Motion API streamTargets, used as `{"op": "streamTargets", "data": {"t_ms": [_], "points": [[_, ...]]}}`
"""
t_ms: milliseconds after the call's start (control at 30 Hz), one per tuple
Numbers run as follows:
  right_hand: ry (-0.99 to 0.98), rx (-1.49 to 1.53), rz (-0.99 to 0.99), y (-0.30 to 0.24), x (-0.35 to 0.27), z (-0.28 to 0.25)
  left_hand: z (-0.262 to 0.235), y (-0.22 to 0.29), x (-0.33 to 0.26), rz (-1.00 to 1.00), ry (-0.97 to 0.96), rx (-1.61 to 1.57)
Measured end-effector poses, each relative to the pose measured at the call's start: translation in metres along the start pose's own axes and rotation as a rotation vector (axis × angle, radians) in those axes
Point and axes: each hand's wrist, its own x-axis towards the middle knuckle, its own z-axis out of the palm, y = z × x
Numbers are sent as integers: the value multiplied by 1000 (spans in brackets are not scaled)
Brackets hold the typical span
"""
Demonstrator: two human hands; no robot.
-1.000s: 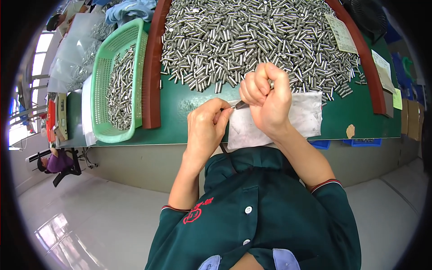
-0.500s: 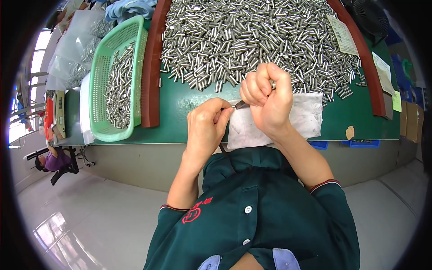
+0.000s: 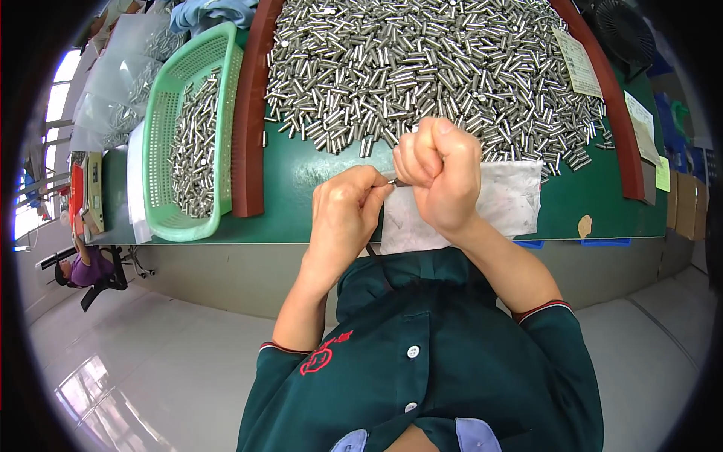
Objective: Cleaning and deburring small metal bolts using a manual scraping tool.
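A single view is given, taken by the left of two head-worn fisheye cameras. It is directed steeply downward from above the shirt (image 3: 482, 361), which is seen very near at the lower edge. The left hand (image 3: 349, 209) and right hand (image 3: 444, 172) are framed centrally, with the green bench (image 3: 294, 177) beyond. Straight edges are bowed toward the dark circular rim.

Left of the white cloth (image 3: 512, 200), our left hand (image 3: 348, 207) pinches a slim dark piece (image 3: 402, 183); over the cloth, our right hand (image 3: 444, 177) curls around it. Beyond the cloth we see heaped metal pins (image 3: 422, 75); well left of it, a green basket (image 3: 159, 151) holding more.
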Motion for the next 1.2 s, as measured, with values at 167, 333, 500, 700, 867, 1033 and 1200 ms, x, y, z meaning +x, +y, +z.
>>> {"op": "streamTargets", "data": {"t_ms": [167, 333, 500, 700, 867, 1033, 1200], "points": [[-6, -103, -32, 3, 0, 4, 2, 0, 0, 17, 10, 1], [79, 71, 34, 1, 5, -8, 2, 0, 0, 47, 47, -23], [127, 287, -62, -19, 7, -19, -11, -13, -5, -277, -12, -898], [170, 287, -3, -20, 3, -19, -17, -21, -1, -399, -118, -1487], [146, 291, 9, -18, 3, -19, -23, -21, 0, -346, 3, -1394], [137, 290, 22, -19, 5, -19, -25, -13, 14, -133, 136, -233], [131, 286, 33, -19, 5, -18, -23, -23, 22, 317, 52, 437]]}}
